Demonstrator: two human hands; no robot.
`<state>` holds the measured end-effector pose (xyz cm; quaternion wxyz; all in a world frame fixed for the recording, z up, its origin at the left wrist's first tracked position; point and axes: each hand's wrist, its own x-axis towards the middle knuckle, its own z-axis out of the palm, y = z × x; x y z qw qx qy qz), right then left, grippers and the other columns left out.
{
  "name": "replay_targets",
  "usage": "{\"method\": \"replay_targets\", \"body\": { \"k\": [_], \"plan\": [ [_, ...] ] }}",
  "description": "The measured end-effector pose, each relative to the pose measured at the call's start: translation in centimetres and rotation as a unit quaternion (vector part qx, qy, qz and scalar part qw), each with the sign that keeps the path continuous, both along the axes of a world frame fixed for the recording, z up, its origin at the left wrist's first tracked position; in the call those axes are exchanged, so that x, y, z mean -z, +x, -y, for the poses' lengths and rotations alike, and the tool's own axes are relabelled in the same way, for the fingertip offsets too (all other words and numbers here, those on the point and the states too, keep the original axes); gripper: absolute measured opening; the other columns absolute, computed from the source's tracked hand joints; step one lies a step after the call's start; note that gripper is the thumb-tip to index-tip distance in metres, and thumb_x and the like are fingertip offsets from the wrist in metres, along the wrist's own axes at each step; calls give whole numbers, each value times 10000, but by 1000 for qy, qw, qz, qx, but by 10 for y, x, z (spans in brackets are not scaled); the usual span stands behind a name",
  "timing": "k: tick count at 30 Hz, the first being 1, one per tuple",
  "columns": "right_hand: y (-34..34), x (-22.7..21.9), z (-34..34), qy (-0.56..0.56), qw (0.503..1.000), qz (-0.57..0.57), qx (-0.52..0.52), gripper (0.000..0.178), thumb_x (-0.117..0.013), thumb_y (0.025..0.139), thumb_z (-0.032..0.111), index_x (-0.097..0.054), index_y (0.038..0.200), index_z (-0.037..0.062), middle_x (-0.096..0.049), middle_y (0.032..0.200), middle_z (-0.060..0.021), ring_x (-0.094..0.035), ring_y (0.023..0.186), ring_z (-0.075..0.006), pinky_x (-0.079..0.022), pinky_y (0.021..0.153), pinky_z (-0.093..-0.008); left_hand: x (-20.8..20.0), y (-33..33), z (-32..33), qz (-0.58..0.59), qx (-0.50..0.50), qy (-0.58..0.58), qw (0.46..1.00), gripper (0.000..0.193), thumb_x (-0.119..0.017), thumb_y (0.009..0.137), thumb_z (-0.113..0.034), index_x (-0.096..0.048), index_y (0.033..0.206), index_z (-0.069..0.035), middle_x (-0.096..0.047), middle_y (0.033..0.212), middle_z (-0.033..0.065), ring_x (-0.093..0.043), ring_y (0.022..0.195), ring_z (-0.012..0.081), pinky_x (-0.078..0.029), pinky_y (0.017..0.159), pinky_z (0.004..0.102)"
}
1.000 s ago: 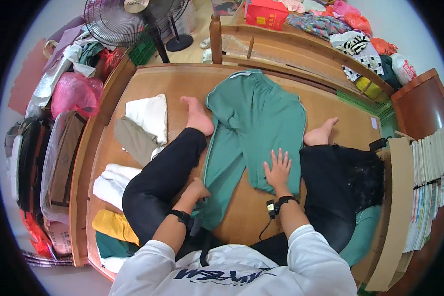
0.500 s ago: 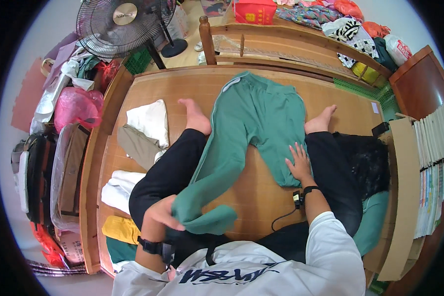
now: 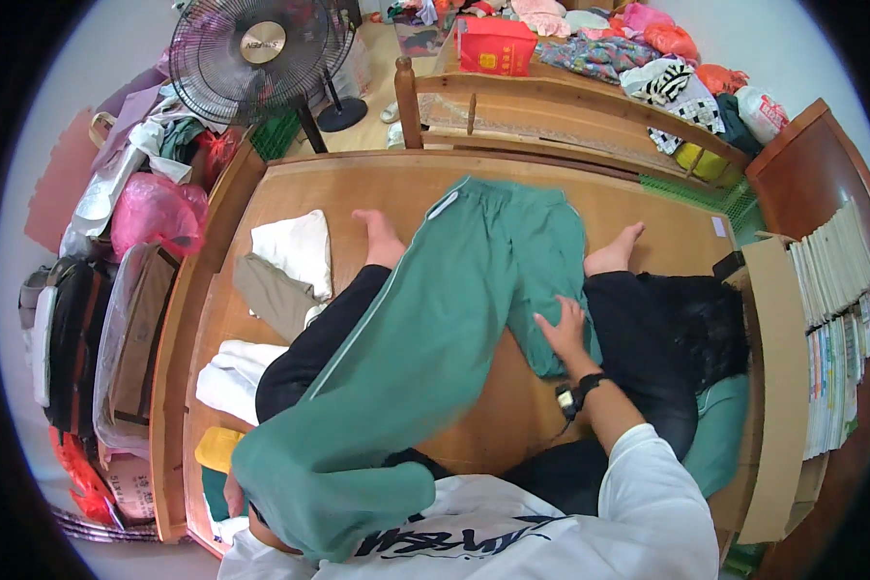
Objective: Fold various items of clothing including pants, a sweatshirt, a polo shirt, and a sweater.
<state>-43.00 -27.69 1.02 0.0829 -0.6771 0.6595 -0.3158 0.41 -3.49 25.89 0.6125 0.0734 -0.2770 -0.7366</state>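
Observation:
A pair of green trousers with a white side stripe is spread between my legs, its waistband at the far end. One trouser leg is drawn up toward my body, raised and draped over my left forearm. My left hand grips that leg near the lower left, mostly hidden by the cloth. On the shorter-looking right trouser leg rests my right hand, fingers apart on the fabric. A dark band with a small device is around my right wrist.
Folded white, brown and yellow clothes lie left of me. More green cloth is beside my right leg. A cardboard box of books stands right; a fan stands far left beyond the wooden bed edge.
My left hand has pulled its trouser leg back and left toward my body, straightening the cloth. The waistband slid slightly nearer. My right hand shifted a little left and up on the other leg.

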Motion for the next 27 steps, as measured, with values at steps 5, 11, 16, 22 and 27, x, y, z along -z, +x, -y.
{"method": "replay_targets", "body": {
  "k": [5, 11, 16, 22, 27],
  "plan": [
    [97, -43, -46, 452, 652, 607, 51, 669, -618, 752, 559, -481, 1175, 59, -517, 1138, -118, -495, 1037, -268, -400, 892, -404, 7, -1, -2, -38, 37, 14, 999, 568, -711, 696, -74, -469, 1181, 95, -537, 1174, 177, -529, 1065, 275, -408, 918, 368],
    [156, -118, -124, 649, 289, 682, -173, 645, -543, 842, 475, -372, 1328, 86, -444, 1319, -66, -435, 1188, -226, -320, 1010, -398, 19, 2, -11, -92, 97, 19, 991, 553, -676, 738, -48, -442, 1211, 119, -518, 1214, 211, -521, 1103, 311, -400, 945, 388],
    [165, -160, -151, 642, 316, 666, -212, 524, -546, 872, 302, -382, 1318, 79, -437, 1329, -72, -414, 1210, -223, -280, 1041, -398, 12, 7, -19, -129, 176, 9, 976, 447, -564, 800, -10, -424, 1182, 176, -511, 1202, 253, -532, 1084, 328, -410, 927, 398],
    [157, -218, -154, 543, 325, 753, -181, 518, -536, 824, 268, -429, 1279, 45, -450, 1310, -114, -384, 1236, -272, -243, 1057, -440, -2, 24, -4, 34, 319, -196, 927, 288, -565, 818, -11, -511, 1063, 130, -591, 1024, 200, -590, 906, 279, -453, 802, 330],
    [145, -218, -184, 574, 220, 699, -365, 684, -553, 789, 328, -300, 1368, 66, -362, 1383, -119, -322, 1285, -279, -212, 1072, -429, 6, 22, -8, 67, 343, -332, 876, 412, -639, 760, -13, -509, 1140, 78, -572, 1113, 178, -550, 989, 290, -410, 857, 357]
  ]
}}
